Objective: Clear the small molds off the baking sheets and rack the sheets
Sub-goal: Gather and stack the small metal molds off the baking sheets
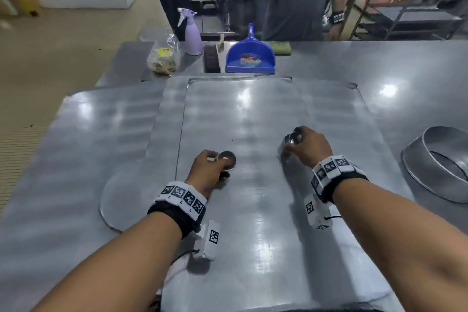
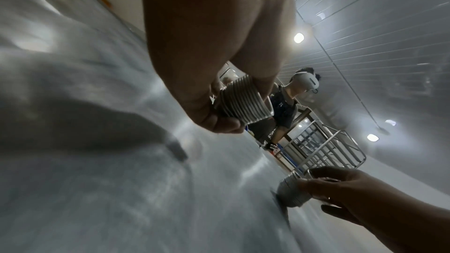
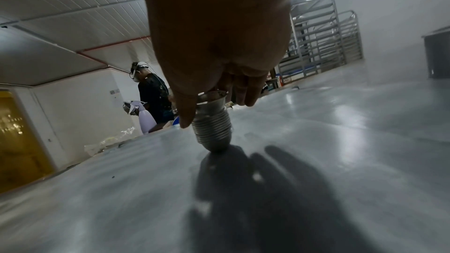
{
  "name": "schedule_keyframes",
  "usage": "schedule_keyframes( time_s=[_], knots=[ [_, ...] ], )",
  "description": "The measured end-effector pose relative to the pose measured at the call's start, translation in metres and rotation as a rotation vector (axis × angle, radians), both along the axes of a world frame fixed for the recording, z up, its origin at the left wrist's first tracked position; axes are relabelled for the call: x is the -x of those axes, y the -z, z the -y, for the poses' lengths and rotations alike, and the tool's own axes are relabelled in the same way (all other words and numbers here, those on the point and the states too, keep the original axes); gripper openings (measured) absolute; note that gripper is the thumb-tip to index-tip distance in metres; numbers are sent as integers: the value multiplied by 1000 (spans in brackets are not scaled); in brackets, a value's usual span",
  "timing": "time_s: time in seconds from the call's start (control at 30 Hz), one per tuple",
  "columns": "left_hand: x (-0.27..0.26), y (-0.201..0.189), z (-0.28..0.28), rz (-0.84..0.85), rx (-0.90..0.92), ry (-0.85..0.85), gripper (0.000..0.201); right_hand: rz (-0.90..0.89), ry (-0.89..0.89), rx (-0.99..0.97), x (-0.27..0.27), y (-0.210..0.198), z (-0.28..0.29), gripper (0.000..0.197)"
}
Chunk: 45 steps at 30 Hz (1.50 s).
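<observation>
- Head view: steel table (image 1: pixel 379 63); sheet (image 1: pixel 243 114) at centre. On sheet, left hand (image 1: pixel 206 168) grasping mold stack (image 1: pixel 226 159); right hand (image 1: pixel 307 145) grasping second stack (image 1: pixel 291 139). Beyond sheet: dustpan (image 1: pixel 249 57), spray bottle (image 1: pixel 192 33).
- Left wrist view: ribbed stack (image 2: pixel 243 103) clutched; rack (image 2: pixel 324 147) beyond sheet.
- Right wrist view: stack (image 3: pixel 212 130) pinched, base on sheet (image 3: pixel 316 161); white walls, racks (image 3: pixel 321 39).

The baking sheet (image 1: pixel 243 114) is dull grey metal with a brushed, softly reflective face, lying on a glossier steel worktop (image 1: pixel 405 71). The stacked small molds (image 2: pixel 243 101) are thin bright metal with ridged rims. The dustpan (image 1: pixel 249 57) is shiny blue plastic, the spray bottle (image 1: pixel 193 35) matt lilac plastic.
</observation>
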<state>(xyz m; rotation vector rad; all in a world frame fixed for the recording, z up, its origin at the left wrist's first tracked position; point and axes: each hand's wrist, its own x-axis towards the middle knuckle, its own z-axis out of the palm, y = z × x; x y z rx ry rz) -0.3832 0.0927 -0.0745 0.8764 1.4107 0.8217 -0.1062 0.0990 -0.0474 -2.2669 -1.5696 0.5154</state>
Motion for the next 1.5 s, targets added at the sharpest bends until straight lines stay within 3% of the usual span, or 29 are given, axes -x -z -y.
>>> schedule_keyframes(
  time_s=[0.17,0.33,0.63,0.67,0.73,0.8,1.0,1.2,1.5],
  knots=[
    [-6,8,11,-29,-5,-47,23,-49,-106,34,-4,6,-14,52],
    [-6,14,0,-70,-36,1,34,-90,-115,29,-2,15,-14,44],
    [-42,6,-52,-263,-188,295,24,-17,-85,72,-2,21,12,36],
    [-46,5,-56,-331,-210,354,25,-14,-81,62,-2,21,17,34],
    [-53,6,-62,-524,-253,480,49,-6,-63,44,-1,25,28,26],
    [-60,7,-64,-590,-277,537,61,-16,-43,33,-1,31,38,20],
    [-94,9,-50,-738,-397,738,51,-94,-18,38,-10,33,65,20],
    [-158,3,-7,-660,-449,853,46,-155,21,55,-62,24,106,27],
    [-307,1,83,-604,-494,915,39,-219,81,37,-212,32,194,44]
  ],
)
